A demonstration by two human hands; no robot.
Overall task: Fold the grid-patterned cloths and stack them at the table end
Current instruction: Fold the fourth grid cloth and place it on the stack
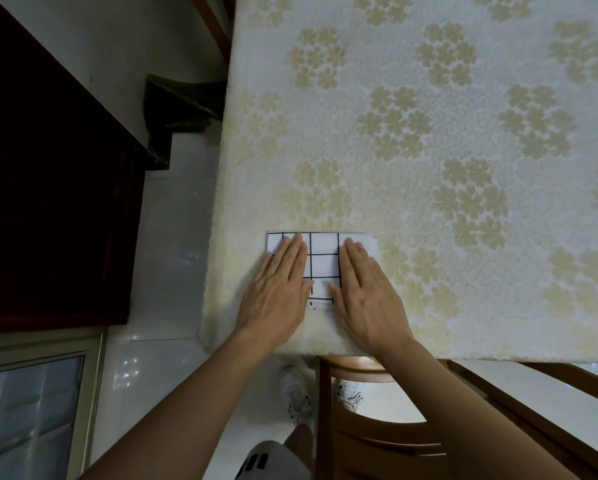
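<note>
Head view: a folded grid-patterned cloth (pixel 322 263), white with black lines, lies flat on the counter (pixel 429 133) close to its near edge, toward the near-left corner. The left hand (pixel 276 292) rests palm-down on the cloth's left part and the right hand (pixel 366 296) on its right part. Both hands' fingers (pixel 292 252) are straight and held together, pressing flat. A wooden chair (pixel 377 441) stands below the near edge.
</note>
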